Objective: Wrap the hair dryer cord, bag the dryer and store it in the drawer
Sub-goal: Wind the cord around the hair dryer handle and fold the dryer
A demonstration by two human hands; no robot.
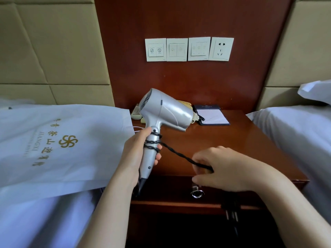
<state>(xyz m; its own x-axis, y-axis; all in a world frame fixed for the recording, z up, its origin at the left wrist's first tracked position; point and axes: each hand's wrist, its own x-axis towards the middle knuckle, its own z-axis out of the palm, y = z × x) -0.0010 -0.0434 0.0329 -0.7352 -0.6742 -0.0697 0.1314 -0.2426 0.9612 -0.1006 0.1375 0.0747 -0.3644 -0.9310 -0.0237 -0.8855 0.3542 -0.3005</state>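
Observation:
A silver hair dryer point(165, 111) is held upright above the wooden nightstand point(232, 140), nozzle pointing right. My left hand point(138, 151) grips its handle. A twisted black cord point(179, 153) loops a few times around the handle and runs taut down to my right hand point(223, 169), which pinches it over the nightstand's front edge. More cord and the plug point(232, 214) hang below my right wrist. A white fabric bag point(59, 144) with gold lettering lies flat on the bed at left. The drawer point(170, 188) with a metal ring pull point(197, 193) is closed.
On the nightstand behind the dryer lie a notepad in a dark holder point(212, 116), a pen, a remote point(137, 112) and a cream phone with a coiled cord. Switch plates and a socket point(221, 49) sit on the wooden wall panel. A second bed point(295, 133) stands at right.

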